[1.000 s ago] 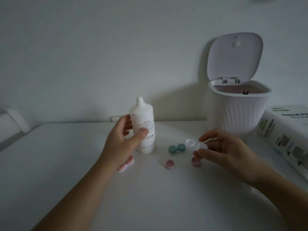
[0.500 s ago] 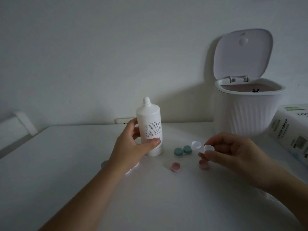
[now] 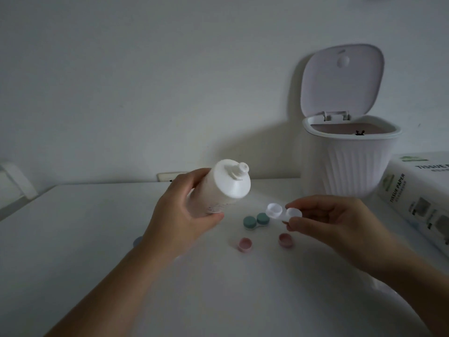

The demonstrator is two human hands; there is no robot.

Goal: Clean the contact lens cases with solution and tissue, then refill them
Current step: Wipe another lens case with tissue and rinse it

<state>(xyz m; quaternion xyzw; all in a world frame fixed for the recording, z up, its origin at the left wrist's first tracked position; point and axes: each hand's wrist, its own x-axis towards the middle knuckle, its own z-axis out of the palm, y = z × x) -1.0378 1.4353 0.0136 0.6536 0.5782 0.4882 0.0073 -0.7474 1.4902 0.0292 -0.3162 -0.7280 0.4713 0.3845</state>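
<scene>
My left hand (image 3: 181,218) grips the white solution bottle (image 3: 224,188), lifted off the table and tilted with its open nozzle pointing right. My right hand (image 3: 325,221) pinches the right cup of a clear, uncapped lens case (image 3: 283,212), held above the table just right of the nozzle. A green capped lens case (image 3: 255,221) lies on the white table (image 3: 73,239) below the bottle. Two loose pink caps (image 3: 245,244) (image 3: 285,240) sit in front of it. A bluish item (image 3: 138,242) peeks out behind my left wrist, mostly hidden.
A white ribbed bin (image 3: 349,164) with its lid raised stands at the back right against the wall. A tissue paper pack (image 3: 420,200) lies at the right edge. A white chair back (image 3: 14,181) shows at the far left.
My left hand has lifted the bottle from the table and tipped its nozzle toward the right. My right hand has raised the clear lens case off the table.
</scene>
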